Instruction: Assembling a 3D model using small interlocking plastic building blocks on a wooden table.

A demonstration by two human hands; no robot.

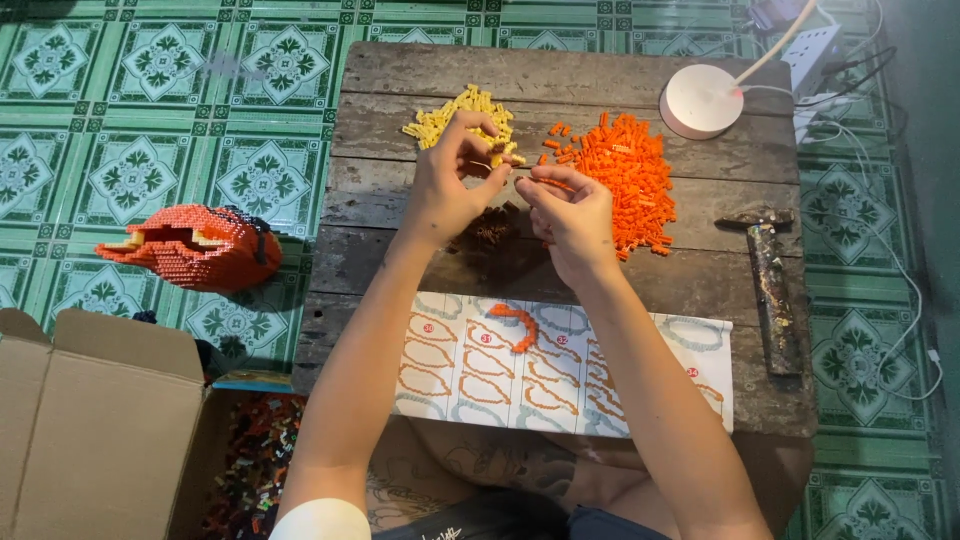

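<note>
I hold both hands over the wooden counter [620, 265], just above the dark brown brick pile [487, 232]. My left hand [450, 180] has its fingers pinched on a small yellow brick [497, 143]; my right hand [572, 218] has its fingers closed on a thin orange strip [553, 183]. Right of the brown pile lies the orange pile [625, 180]; beyond it, the yellow pile [455, 115]. I judge that alignment works best with both pieces kept level and pressed squarely.

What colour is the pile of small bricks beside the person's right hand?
The pile of small bricks is orange, seen in the head view.
</note>
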